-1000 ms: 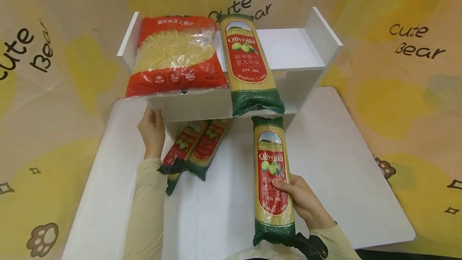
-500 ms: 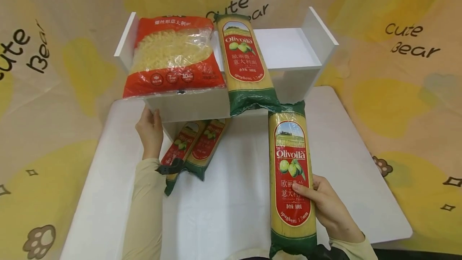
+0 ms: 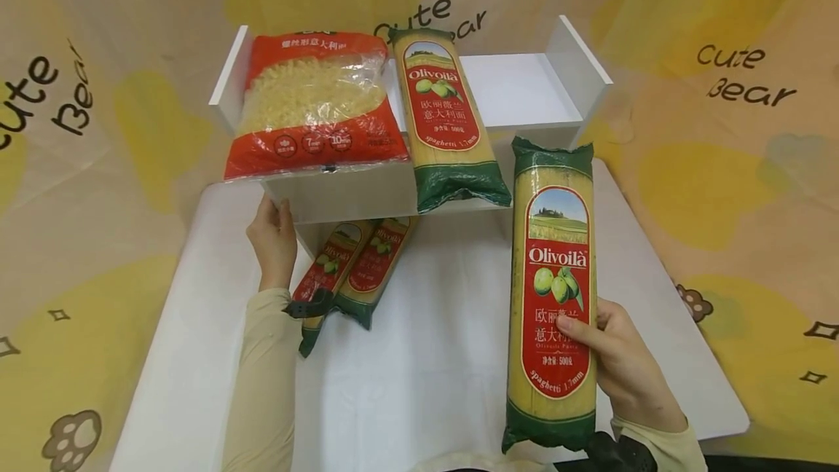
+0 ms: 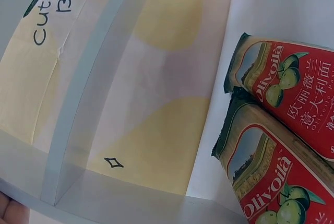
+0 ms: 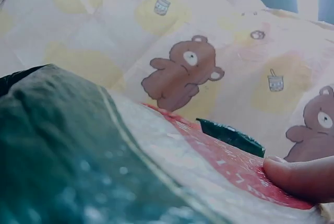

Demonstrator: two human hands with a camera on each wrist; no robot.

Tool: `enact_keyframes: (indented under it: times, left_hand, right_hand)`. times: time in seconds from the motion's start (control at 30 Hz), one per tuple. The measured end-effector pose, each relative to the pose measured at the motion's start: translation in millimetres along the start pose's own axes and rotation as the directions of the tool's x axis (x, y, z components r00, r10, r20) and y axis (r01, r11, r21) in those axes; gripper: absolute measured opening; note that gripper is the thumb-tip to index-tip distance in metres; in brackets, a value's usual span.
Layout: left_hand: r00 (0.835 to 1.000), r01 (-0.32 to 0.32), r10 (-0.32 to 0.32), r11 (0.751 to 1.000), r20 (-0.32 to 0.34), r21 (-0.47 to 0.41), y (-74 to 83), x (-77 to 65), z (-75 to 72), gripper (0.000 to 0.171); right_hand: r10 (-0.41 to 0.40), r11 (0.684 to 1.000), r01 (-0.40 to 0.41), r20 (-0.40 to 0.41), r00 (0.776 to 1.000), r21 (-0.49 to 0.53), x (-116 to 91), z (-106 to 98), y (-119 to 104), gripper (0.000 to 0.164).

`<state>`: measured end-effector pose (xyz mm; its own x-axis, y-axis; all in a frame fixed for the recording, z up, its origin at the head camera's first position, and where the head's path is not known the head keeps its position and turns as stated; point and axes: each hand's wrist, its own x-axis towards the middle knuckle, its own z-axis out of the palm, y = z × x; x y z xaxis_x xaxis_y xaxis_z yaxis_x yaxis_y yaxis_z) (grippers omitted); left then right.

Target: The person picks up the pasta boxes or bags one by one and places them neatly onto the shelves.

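Grasping the spaghetti pack (image 3: 552, 290), thumb across its front, the right hand (image 3: 625, 359) is before the white shelf (image 3: 531, 89)'s right half. The left hand (image 3: 273, 242), fingertips partly hidden, seems to pinch the shelf's left edge; two more packs (image 3: 375, 268) lie at the shelf's lower left.

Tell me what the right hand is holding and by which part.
The right hand holds an Olivoilà spaghetti packet by its right edge, just below the middle, thumb on the red label.

We seem to be at a staged indoor set-up, room type unclear: a creased "Cute Bear" backdrop (image 3: 714, 195) hangs behind the white shelf (image 3: 524, 86), and a plain white surface (image 3: 426, 384) spreads beneath it.
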<state>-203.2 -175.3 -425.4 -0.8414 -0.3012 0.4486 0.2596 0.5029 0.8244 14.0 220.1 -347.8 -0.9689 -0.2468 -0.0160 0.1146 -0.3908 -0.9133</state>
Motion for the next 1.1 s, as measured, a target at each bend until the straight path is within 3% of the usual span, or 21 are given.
enact_keyframes:
  times: [0.5,0.67,0.9,1.1]
  left_hand:
    - [1.0,-0.01,0.01,1.0,-0.003,-0.017,-1.9,0.0,0.4,0.024]
    - [1.0,-0.009,0.009,1.0,0.0,-0.011,-1.0,-0.2,0.0,0.024]
    - [1.0,-0.004,0.003,1.0,-0.005,-0.01,-2.5,-0.2,0.4,0.024]
    - [1.0,-0.017,0.017,1.0,-0.009,-0.006,-2.4,0.1,0.7,0.022]
  right_hand:
    - [-0.037,0.999,0.037,-0.016,0.999,-0.015,21,13,-19,0.024]
    - [-0.042,0.998,0.039,-0.069,0.997,-0.045,33,17,-30,0.02]
    - [0.007,0.993,-0.029,-0.182,0.983,-0.116,48,20,-45,0.017]
    - [0.095,0.991,-0.109,-0.164,0.982,-0.079,59,19,-56,0.019]
